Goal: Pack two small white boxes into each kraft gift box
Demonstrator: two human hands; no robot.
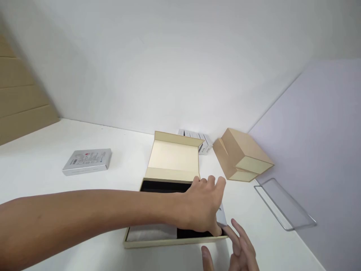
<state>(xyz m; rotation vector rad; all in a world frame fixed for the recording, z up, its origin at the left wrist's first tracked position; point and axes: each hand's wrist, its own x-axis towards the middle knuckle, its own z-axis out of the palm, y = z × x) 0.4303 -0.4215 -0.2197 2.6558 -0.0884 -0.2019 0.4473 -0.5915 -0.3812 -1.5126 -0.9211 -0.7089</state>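
Note:
A cream gift box (172,242) lies open in front of me, its lid (173,156) folded back toward the wall. Black lining shows inside, with a pale flat item (152,232) in the near left part. My left hand (203,203) reaches across the box from the left, its fingers closed round a small white box (221,216) at the right end; much of that box is hidden behind the hand. My right hand (239,248) is just beyond the near right corner, palm up with fingers apart, one fingertip close to the white box.
A silver-grey box (88,161) lies at the left. Behind the lid stand several white boxes (204,141). Tan boxes (244,154) are at the back right, near a thin metal frame (282,210). Tan panels (22,90) rise at the far left.

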